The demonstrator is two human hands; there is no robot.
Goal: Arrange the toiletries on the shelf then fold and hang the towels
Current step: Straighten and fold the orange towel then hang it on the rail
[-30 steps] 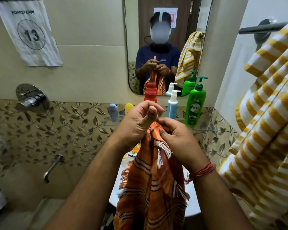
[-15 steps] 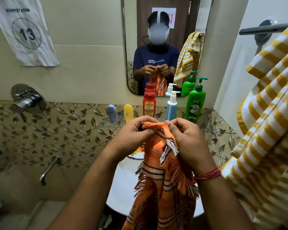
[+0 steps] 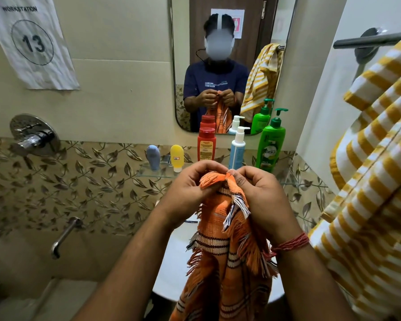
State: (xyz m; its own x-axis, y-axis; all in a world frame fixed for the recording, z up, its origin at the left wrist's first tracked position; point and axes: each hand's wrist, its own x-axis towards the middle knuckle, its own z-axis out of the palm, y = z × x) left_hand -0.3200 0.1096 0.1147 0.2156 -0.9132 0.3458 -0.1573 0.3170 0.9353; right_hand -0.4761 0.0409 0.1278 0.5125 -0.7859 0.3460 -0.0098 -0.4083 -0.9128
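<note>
One wide camera up on the person's head, looking forward and down, very close to the two hands, facing the tall wall mirror (image 3: 229,66) and thin glass shelf (image 3: 158,173), white round sink (image 3: 171,262) just below, no second view to share.

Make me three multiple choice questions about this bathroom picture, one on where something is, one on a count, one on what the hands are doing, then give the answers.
1. Where does the striped yellow towel hang?
A. on the rail at the right
B. over the tap
C. in the basin

2. How many bottles stand on the glass shelf, not counting mirror images?
A. three
B. five
C. seven

3. What are the hands doing?
A. both hang idle
B. both pinch the orange towel
C. one lifts a bottle

Answers: 1 A, it drapes from the wall rail. 2 B, blue-grey, yellow, red, white-and-blue pump, green pump. 3 B, the left hand and right hand grip its fringed top edge.
</note>
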